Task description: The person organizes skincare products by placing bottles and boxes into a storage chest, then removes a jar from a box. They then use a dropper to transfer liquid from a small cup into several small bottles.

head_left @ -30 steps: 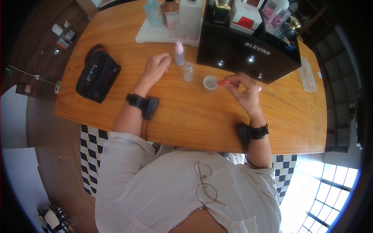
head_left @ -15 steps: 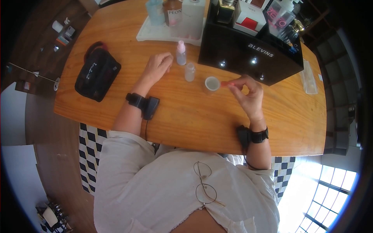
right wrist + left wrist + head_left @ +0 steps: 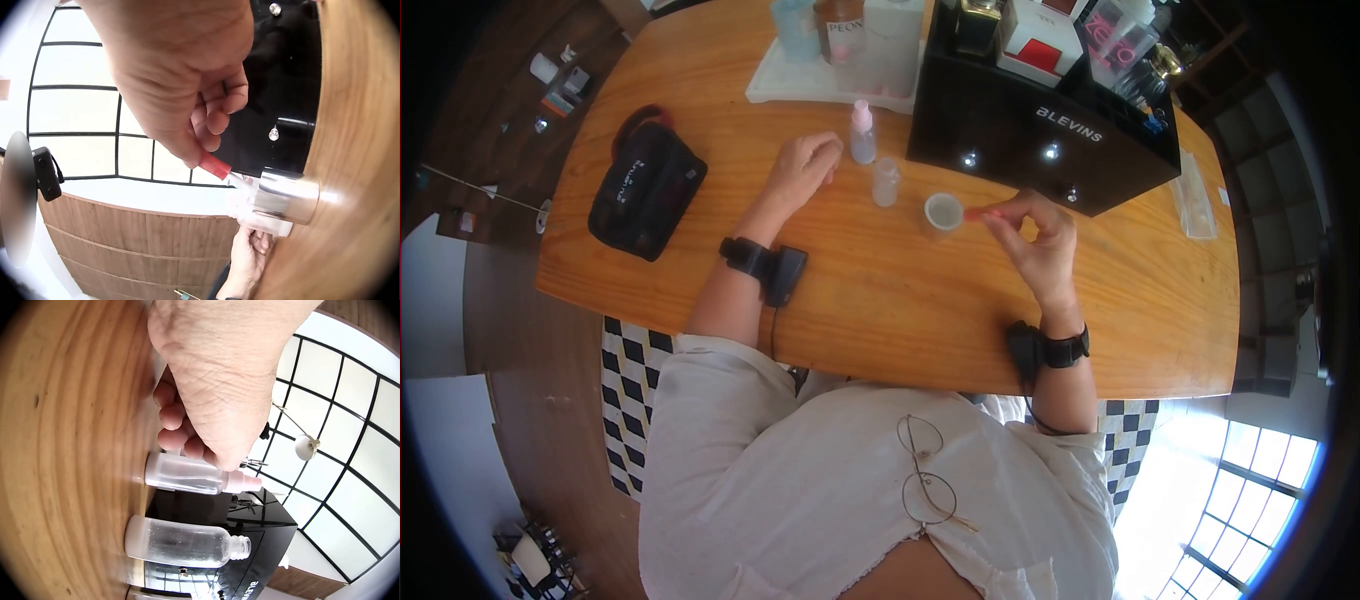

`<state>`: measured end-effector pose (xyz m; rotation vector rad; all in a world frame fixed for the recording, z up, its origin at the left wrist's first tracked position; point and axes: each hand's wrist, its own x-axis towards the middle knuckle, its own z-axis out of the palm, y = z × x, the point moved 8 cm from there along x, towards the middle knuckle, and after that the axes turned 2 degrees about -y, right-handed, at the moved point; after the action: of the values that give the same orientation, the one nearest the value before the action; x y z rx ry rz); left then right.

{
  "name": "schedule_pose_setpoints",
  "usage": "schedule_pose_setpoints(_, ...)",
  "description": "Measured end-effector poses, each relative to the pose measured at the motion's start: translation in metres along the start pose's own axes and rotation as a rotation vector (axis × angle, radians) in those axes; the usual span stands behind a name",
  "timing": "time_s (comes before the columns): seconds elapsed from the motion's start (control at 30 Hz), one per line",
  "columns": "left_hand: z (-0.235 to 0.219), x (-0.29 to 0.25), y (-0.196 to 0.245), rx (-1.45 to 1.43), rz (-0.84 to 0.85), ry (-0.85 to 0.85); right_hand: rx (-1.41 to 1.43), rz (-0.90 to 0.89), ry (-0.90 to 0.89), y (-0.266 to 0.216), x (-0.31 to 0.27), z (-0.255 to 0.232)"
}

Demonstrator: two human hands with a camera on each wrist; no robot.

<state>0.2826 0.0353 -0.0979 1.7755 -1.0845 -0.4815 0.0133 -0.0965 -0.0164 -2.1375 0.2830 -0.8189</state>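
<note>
My right hand [image 3: 1045, 245] pinches a slim red-handled stick [image 3: 215, 165] between thumb and fingers. The stick's pale lower end reaches into a small clear cup [image 3: 284, 197], which stands on the table and has its round rim [image 3: 943, 197] facing up. Loosely curled and holding nothing, my left hand [image 3: 803, 172] rests on the wood. Right beside its fingers stands a clear spray bottle with a pink top [image 3: 190, 473]. An uncapped clear bottle [image 3: 181, 542] with a bare threaded neck stands between that one and the cup.
A black drawer box [image 3: 1040, 150] loaded with cosmetics stands behind the cup. Left of it, a white tray [image 3: 775, 92] bears several bottles. A black pouch [image 3: 645, 200] lies at the left of the wooden table [image 3: 880, 310], a clear plastic bag [image 3: 1195, 205] at the right.
The red-handled stick has shifted slightly at the cup's rim, and my right fingers with it. My left hand and the bottles have stayed in place; the head view has tilted a little.
</note>
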Motion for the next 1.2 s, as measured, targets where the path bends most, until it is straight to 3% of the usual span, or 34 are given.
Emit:
schedule_pose_setpoints(0.37, 0.001, 0.000, 0.001, 0.021, 0.069, -0.023, -0.046, -0.052, 0.102, -0.008, -0.001, -0.009)
schedule_pose_setpoints(0.77, 0.001, -0.003, 0.012, 0.043, -0.007, -0.031, 0.074, -0.047, 0.161, 0.000, -0.004, -0.014)
schedule_pose_setpoints(1.2, 0.001, -0.016, 0.044, 0.119, 0.321, 0.020, 0.178, 0.067, 0.192, 0.016, -0.008, -0.012)
